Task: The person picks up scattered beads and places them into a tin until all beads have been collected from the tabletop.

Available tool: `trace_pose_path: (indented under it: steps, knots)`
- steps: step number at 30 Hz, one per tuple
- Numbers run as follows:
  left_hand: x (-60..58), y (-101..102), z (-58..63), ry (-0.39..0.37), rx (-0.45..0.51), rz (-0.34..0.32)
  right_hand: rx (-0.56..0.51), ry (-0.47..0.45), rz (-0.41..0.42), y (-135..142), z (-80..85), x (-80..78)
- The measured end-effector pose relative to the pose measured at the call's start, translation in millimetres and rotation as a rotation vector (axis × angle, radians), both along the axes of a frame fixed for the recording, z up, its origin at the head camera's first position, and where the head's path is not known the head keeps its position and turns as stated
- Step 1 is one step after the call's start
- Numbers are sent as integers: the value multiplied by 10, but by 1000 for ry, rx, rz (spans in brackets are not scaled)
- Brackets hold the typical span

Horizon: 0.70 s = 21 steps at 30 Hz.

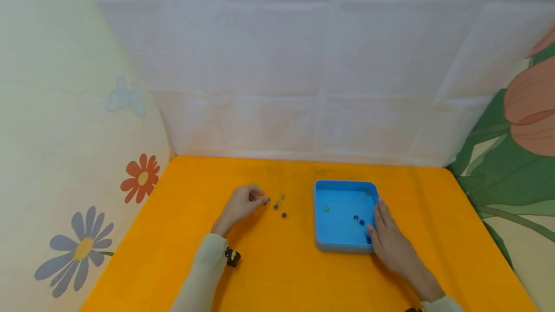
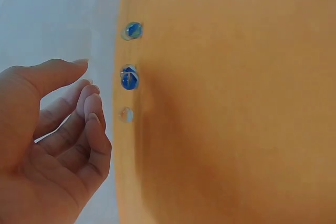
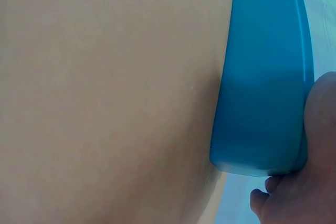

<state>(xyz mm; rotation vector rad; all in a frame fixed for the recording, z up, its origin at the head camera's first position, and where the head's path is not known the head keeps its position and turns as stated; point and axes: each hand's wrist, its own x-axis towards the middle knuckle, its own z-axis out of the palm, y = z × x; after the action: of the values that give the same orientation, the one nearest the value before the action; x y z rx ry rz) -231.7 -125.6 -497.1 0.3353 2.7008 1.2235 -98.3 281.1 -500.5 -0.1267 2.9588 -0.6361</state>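
Several small glass marbles [image 1: 284, 215] lie loose on the orange tabletop, left of a shallow blue square tray [image 1: 321, 242]. My left hand [image 1: 244, 202] hovers beside the leftmost marble [image 1: 267, 201], fingertips right at it in the head view. In the left wrist view, a gap shows between the thumb and the loosely curved fingers of that hand [image 2: 60, 129], and no marble is between them. My right hand [image 1: 393, 244] grips the tray's right wall, thumb over the rim and fingers along the outside. Inside the tray are several marbles [image 1: 356, 217], blue, green and clear.
An orange cloth [image 1: 277, 278] covers the table. Behind it hangs a white sheet [image 1: 260, 61]. A flower-printed cloth [image 1: 43, 134] borders the left side and another printed cloth [image 1: 520, 182] the right. A dark wrist camera [image 1: 232, 257] sits at my left sleeve.
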Motion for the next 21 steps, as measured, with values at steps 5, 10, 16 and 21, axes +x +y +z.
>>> trace_pose_path:
  steps: [5,10,16,21]
  knots:
    - [-10,-15,-53,25,-57,-21,3,10,0,-4,-6,-5]
    - [-1,-4,-102,46,-102,-51,11,19,-6,2,-9,-5]
    - [4,-4,-129,67,-163,-73,5,20,2,5,-17,-21]
    - [-6,-23,-144,66,-197,-93,5,23,2,4,-24,-21]
